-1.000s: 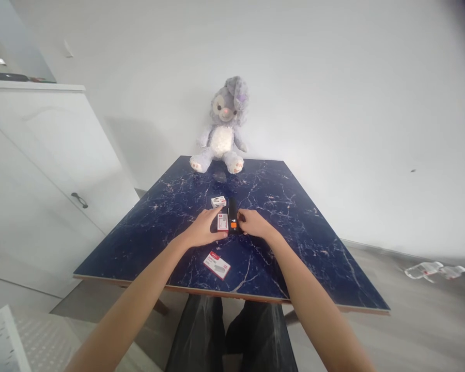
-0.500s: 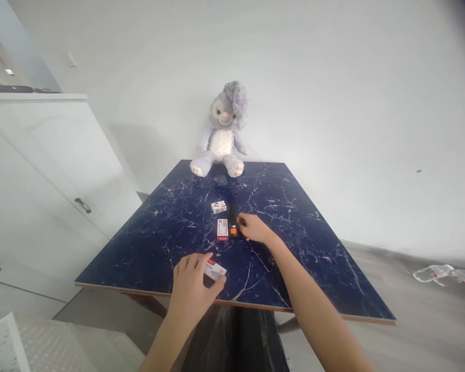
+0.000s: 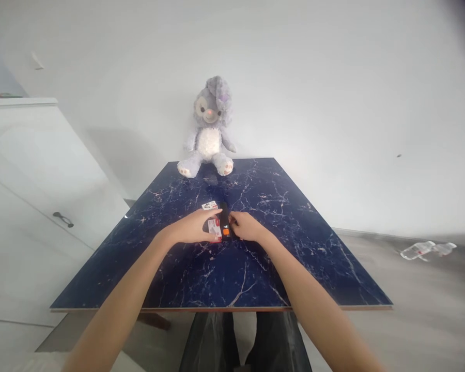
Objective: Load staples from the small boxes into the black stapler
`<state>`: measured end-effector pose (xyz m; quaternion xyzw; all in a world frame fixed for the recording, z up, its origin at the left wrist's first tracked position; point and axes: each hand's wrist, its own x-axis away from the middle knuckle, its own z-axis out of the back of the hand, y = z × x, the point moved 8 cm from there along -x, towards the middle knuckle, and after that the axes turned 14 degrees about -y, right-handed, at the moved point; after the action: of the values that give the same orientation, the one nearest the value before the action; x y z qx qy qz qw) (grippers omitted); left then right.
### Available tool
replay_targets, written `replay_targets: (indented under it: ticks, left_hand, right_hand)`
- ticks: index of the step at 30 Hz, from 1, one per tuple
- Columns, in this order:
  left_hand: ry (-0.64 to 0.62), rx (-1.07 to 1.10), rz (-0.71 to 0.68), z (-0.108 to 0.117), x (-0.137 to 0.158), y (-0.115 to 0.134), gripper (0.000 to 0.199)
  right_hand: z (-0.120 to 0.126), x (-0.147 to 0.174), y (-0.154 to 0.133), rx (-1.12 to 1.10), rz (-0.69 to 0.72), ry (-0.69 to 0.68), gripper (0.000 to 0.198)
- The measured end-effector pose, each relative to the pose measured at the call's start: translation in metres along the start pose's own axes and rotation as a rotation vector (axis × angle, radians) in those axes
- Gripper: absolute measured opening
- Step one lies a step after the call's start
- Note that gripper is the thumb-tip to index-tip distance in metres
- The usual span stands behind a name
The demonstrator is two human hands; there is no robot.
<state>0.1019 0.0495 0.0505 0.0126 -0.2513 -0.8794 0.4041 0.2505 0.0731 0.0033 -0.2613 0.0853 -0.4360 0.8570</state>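
Small red-and-white box [image 3: 214, 228] sits mid-counter, touching the black stapler [image 3: 225, 224] with its orange patch. Left hand [image 3: 194, 228] is laid over the box, fingers curled round its near side; whether it pinches or just presses, cannot tell. Right hand [image 3: 245, 227] has fingertips closed against the stapler's right edge, steadying it. Looks like the box is being set flush alongside the stapler; the next move likely calls for a small, careful nudge without shifting the stapler. Second white box [image 3: 210, 205] lies just behind, apart from the hands. Count: two boxes visible, one stapler, one plush rabbit [image 3: 208, 129] at the far edge of the dark marbled counter [image 3: 294, 248].
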Motion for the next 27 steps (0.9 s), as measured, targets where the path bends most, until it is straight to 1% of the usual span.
replay_targets:
  ticks: [3, 5, 7, 12, 16, 20, 22, 25, 27]
  left_hand:
    - [-0.036, 0.030, -0.032, -0.003, -0.002, -0.008, 0.098]
    - [-0.068, 0.070, -0.038, -0.009, -0.002, -0.009, 0.108]
    - [-0.068, 0.119, -0.037, -0.013, -0.002, -0.009, 0.115]
    - [0.007, 0.201, -0.040, -0.017, -0.005, -0.008, 0.114]
    - [0.015, 0.160, -0.024, -0.023, -0.006, -0.012, 0.118]
    - [-0.001, 0.165, -0.012, -0.028, -0.007, -0.015, 0.112]
    - [0.013, 0.169, -0.014, -0.027, -0.006, -0.015, 0.112]
    - [0.059, 0.150, -0.023, -0.023, -0.004, -0.017, 0.119]
    - [0.059, 0.139, -0.024, -0.023, -0.004, -0.019, 0.120]
  right_hand:
    - [0.000, -0.002, 0.001, 0.022, 0.014, 0.034, 0.019]
    - [-0.001, -0.002, 0.001, 0.024, 0.018, 0.048, 0.019]
    - [0.000, -0.001, 0.001, 0.027, 0.011, 0.055, 0.019]
    - [0.000, 0.000, 0.000, 0.032, -0.013, 0.049, 0.018]
    - [0.000, -0.001, 0.000, 0.033, -0.008, 0.056, 0.018]
    - [-0.001, -0.002, 0.000, 0.043, 0.002, 0.057, 0.018]
    - [-0.001, -0.001, 0.000, 0.043, 0.001, 0.053, 0.017]
    - [-0.002, -0.001, 0.000, 0.052, -0.015, 0.047, 0.017]
    - [-0.002, 0.000, 0.000, 0.069, -0.023, 0.047, 0.016]
